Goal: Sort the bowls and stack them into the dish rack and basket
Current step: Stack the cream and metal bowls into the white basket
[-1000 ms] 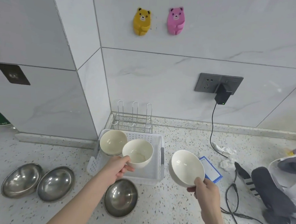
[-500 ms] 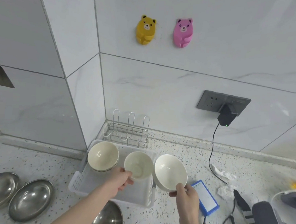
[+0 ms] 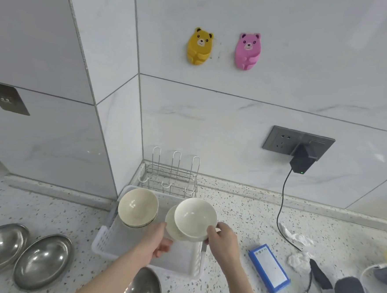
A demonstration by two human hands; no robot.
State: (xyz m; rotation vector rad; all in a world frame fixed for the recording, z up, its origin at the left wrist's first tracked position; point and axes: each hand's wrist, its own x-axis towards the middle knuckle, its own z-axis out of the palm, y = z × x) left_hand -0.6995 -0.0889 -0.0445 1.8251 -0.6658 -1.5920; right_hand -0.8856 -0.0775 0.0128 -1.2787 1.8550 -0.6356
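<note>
From the head view, both hands meet over the white basket [image 3: 179, 263] on the speckled worktop [image 3: 240, 218]. The right hand [image 3: 221, 241] pinches the near rim of a cream bowl [image 3: 194, 216], which sits tilted into a second cream bowl [image 3: 171, 225] gripped by the left hand [image 3: 156, 241] at its near left edge. The two bowls overlap and seem to be nesting, held above the basket's right half. At the basket's far left stands a stack of cream bowls [image 3: 138, 207]. Behind it, against the wall, the wire dish rack [image 3: 169, 179] holds nothing. Two steel bowls [image 3: 42, 260] lie at the near left, and a third steel bowl [image 3: 143, 287] shows at the bottom edge.

The cream bowls look ceramic (glazed, so likely slippery, stiff and chippable); a thumb-over-rim pinch suits them, and they should be nested gently. The steel ones should be lighter and forgiving.
</note>
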